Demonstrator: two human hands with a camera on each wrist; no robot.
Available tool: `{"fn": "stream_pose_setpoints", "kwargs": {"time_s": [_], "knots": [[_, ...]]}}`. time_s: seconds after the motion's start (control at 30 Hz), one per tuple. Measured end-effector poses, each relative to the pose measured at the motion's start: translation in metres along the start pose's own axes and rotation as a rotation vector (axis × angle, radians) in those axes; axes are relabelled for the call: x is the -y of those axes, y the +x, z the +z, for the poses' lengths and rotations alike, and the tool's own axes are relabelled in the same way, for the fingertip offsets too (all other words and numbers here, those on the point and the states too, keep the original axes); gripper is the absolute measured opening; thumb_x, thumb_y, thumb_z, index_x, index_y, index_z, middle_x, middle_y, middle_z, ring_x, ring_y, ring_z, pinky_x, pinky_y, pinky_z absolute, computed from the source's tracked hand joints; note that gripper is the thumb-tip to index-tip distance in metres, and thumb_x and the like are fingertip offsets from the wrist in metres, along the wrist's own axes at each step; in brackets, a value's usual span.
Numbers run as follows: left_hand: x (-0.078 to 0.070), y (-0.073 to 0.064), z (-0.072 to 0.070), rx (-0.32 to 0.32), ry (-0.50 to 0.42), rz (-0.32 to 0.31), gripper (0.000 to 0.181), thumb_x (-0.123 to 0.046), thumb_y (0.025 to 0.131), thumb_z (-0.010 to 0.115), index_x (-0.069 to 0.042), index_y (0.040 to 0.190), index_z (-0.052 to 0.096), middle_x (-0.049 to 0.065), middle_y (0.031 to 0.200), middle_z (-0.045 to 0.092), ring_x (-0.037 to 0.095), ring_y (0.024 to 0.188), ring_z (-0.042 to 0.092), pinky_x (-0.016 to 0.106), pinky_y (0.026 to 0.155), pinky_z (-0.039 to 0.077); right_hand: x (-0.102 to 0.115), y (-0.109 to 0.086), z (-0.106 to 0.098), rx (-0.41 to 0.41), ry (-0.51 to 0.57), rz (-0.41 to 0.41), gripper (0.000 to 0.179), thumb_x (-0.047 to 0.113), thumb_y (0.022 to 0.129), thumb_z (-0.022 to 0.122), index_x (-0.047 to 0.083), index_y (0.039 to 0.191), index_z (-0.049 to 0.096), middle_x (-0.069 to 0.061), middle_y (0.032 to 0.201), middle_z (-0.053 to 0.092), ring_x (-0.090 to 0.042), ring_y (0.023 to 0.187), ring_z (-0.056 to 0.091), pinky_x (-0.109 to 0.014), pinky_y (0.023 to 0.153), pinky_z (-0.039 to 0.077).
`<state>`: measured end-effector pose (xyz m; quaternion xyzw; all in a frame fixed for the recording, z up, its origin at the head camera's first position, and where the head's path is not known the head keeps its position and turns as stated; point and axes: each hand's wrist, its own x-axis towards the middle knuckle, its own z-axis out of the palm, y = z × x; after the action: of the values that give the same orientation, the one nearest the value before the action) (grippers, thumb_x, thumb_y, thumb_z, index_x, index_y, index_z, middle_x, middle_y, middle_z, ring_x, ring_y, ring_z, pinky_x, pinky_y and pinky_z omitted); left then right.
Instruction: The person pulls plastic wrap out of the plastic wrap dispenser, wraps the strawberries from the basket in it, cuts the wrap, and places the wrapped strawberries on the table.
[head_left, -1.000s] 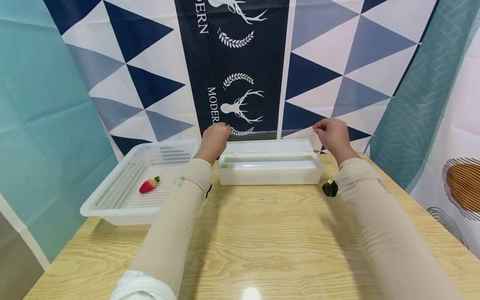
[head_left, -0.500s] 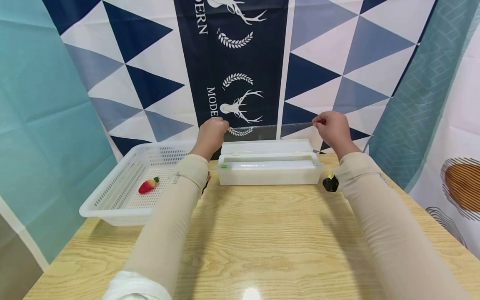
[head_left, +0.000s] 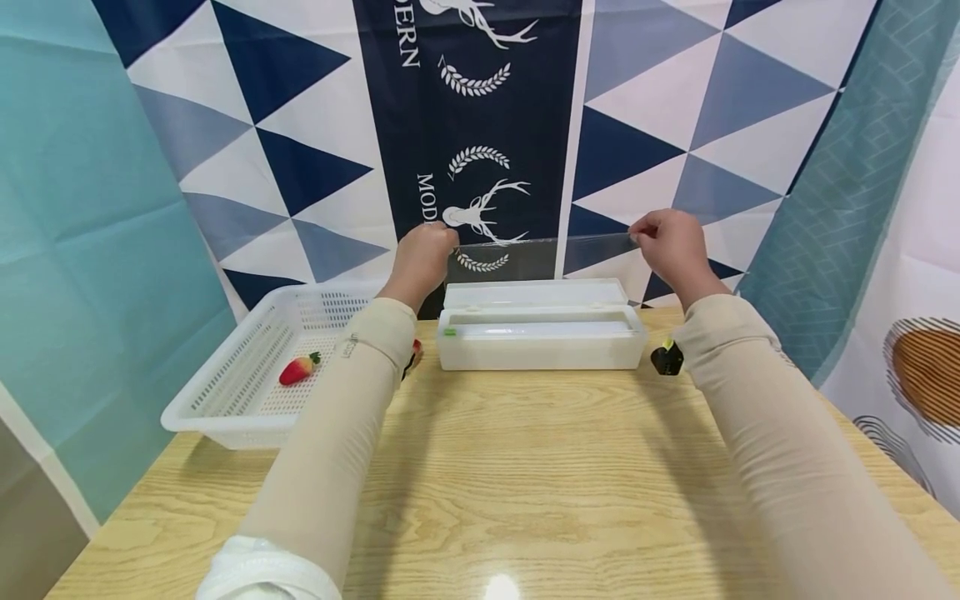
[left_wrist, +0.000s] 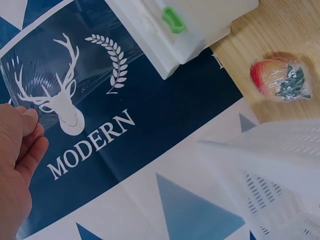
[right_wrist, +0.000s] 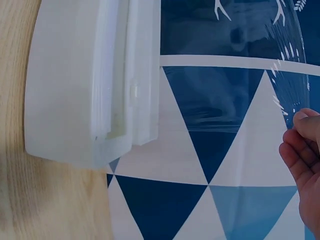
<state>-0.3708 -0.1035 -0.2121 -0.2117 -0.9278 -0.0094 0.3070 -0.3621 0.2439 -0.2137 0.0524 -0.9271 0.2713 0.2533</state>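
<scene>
A clear sheet of cling film [head_left: 525, 258] stretches between my two hands, above the white cling film dispenser [head_left: 540, 352]. My left hand [head_left: 424, 260] pinches its left corner between thumb and fingers, as the left wrist view also shows. At the other corner my right hand [head_left: 672, 250] pinches the film the same way; small creases gather by the fingertips [right_wrist: 303, 116]. The film runs down from the hands to the dispenser, whose lid [head_left: 536, 292] stands raised at the back. A green slider [left_wrist: 173, 20] sits at the dispenser's left end.
Left on the wooden table [head_left: 517, 467] stands a white perforated basket [head_left: 225, 425] holding a strawberry [head_left: 299, 368]. Between basket and dispenser lies a film-wrapped red and yellow fruit [left_wrist: 281, 79]. A small black object [head_left: 667, 359] shows beside the right wrist. Patterned cloth [head_left: 645, 100] hangs behind.
Both hands have risen, drawing more film up out of the dispenser. The film's top edge now sits higher against the cloth. Dispenser and basket have stayed put.
</scene>
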Motion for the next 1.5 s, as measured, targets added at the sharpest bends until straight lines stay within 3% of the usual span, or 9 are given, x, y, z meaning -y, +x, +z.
{"fn": "stream_pose_setpoints", "kwargs": {"time_s": [0.43,1.03,1.5], "knots": [[-0.008,0.009,-0.01,-0.005,0.013,-0.01,0.032,0.012,0.084,0.063,-0.008,0.105,0.074,0.007,0.102,0.068,0.023,0.097,0.064,0.034,0.088,0.052,0.0,0.001,-0.01,-0.037,-0.008,-0.009,0.023,0.008,0.099,0.051,-0.003,0.11,0.068,-0.023,0.11,0.064,-0.037,0.101,0.055,-0.05,0.082,0.049],[-0.005,0.017,-0.028,-0.012,0.014,-0.069,0.038,0.012,0.085,0.063,-0.01,0.115,0.071,0.007,0.108,0.067,0.021,0.101,0.063,0.031,0.09,0.051,0.014,0.007,-0.028,-0.067,-0.005,-0.028,0.024,0.012,0.099,0.053,-0.003,0.11,0.069,-0.023,0.108,0.066,-0.034,0.097,0.056,-0.044,0.076,0.047],[-0.006,0.022,-0.046,-0.029,0.017,-0.041,0.04,0.016,0.083,0.062,-0.009,0.112,0.072,0.008,0.108,0.067,0.022,0.103,0.063,0.032,0.09,0.051,0.02,0.013,-0.041,-0.086,-0.015,-0.034,0.025,0.013,0.1,0.053,-0.002,0.11,0.07,-0.023,0.107,0.066,-0.032,0.095,0.057,-0.039,0.072,0.045]]}}
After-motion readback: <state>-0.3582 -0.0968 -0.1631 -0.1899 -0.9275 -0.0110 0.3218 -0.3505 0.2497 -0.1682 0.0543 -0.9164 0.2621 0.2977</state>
